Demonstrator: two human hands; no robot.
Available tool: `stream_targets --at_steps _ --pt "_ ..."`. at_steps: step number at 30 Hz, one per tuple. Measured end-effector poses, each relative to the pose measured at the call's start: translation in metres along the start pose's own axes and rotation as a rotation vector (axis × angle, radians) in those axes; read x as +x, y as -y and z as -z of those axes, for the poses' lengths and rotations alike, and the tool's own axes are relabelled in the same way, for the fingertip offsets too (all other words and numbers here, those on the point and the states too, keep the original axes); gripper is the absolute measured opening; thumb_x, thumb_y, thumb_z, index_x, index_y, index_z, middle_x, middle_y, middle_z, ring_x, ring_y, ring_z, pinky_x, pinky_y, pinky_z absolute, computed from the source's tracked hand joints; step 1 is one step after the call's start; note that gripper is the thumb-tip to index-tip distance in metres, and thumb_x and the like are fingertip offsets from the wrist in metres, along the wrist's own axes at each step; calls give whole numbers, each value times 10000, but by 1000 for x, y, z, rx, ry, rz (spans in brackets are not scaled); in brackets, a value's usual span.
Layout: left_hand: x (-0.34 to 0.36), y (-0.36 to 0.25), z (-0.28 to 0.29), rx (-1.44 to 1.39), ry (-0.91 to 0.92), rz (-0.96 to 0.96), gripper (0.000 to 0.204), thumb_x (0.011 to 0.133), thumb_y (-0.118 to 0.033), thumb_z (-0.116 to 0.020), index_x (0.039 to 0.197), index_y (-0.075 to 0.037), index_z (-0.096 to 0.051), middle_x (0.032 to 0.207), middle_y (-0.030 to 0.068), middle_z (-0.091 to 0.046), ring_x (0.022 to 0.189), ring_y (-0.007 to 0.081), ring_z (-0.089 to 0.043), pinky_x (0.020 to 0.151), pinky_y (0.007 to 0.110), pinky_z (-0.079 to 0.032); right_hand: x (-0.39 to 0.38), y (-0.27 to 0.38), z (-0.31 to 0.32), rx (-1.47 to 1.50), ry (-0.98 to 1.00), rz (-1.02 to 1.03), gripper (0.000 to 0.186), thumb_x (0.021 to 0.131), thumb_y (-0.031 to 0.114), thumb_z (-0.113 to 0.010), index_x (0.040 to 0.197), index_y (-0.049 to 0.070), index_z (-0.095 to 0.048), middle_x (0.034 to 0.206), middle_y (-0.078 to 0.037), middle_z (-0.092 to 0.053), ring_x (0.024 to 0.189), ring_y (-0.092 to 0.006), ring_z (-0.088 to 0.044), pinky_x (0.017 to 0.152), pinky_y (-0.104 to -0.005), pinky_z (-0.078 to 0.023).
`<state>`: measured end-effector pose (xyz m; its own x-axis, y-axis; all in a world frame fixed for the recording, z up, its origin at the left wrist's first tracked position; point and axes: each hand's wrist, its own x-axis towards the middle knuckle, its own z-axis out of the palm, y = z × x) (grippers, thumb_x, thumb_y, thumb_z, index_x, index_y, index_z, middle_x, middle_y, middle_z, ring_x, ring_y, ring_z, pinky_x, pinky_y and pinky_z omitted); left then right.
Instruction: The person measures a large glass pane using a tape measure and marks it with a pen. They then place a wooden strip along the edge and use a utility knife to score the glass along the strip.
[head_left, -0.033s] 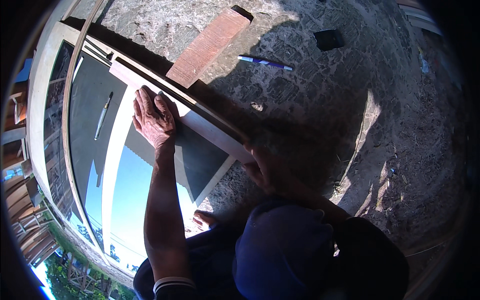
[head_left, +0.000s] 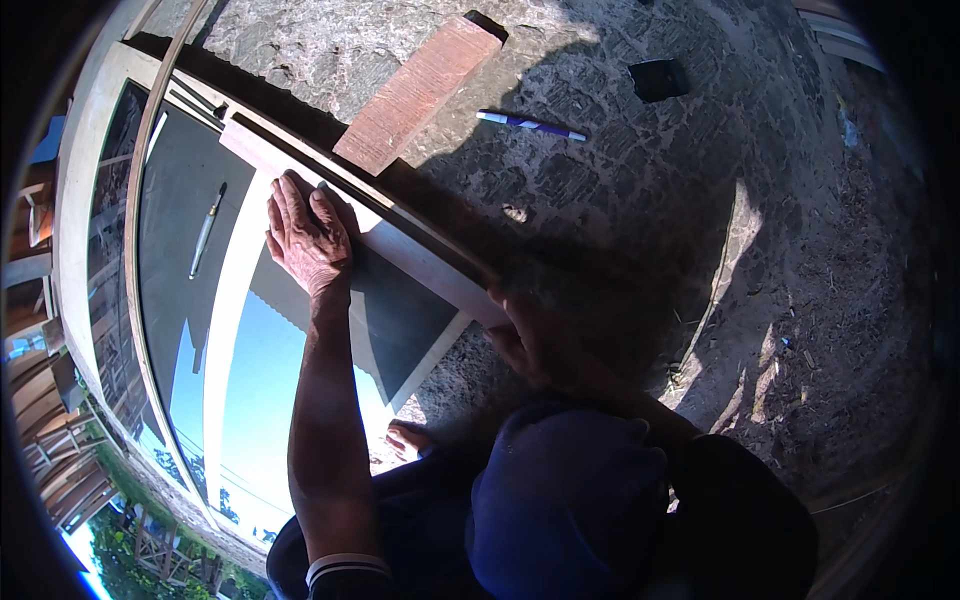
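A large reflective glass pane [head_left: 265, 350] in a pale wooden frame [head_left: 80, 190] lies at the left, mirroring sky and roof edges. Along its far edge runs a pale wooden strip [head_left: 420, 260]. My left hand [head_left: 308, 238] rests flat on the strip and the glass, fingers stretched out. At the strip's near right end, my right hand [head_left: 530, 335] is closed around it, mostly in shadow. A slim silver tool with a dark tip [head_left: 205, 235] lies on the glass, left of my left hand.
A reddish wooden block [head_left: 420, 95] lies beyond the frame. On the rough stone ground are a purple-and-white pen [head_left: 530, 125] and a small black flat object [head_left: 658, 80]. A thin curved wooden strip [head_left: 135, 230] crosses the glass at left. My bare foot [head_left: 408, 440] is beside the pane.
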<state>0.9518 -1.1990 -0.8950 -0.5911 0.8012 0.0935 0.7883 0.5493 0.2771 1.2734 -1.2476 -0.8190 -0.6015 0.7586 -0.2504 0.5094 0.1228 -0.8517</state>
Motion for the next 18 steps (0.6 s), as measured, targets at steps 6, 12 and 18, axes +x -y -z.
stream_targets --at_steps 6,12,18 --pt "5 -2 -3 -25 -9 -9 656 1050 -534 -337 1589 -161 -345 1653 84 -322 1545 291 -228 1240 511 -90 2 -6 -4 -26 -32 8 505 951 151 -683 1378 -29 -483 1054 -262 -627 936 -433 -676 775 -486 -558" --pt "4 -5 -2 -51 -17 4 657 1041 -528 -356 1588 -164 -352 1654 84 -322 1544 290 -231 1242 501 -87 5 -2 -2 -34 -5 -13 497 959 152 -675 1371 -43 -478 1051 -276 -626 947 -448 -671 770 -496 -558" --pt "4 -6 -1 -41 -9 11 661 1042 -530 -355 1587 -156 -351 1652 91 -323 1543 294 -233 1241 506 -88 5 0 2 -26 13 -29 485 962 158 -673 1359 -41 -480 1079 -293 -629 973 -467 -669 774 -510 -559"
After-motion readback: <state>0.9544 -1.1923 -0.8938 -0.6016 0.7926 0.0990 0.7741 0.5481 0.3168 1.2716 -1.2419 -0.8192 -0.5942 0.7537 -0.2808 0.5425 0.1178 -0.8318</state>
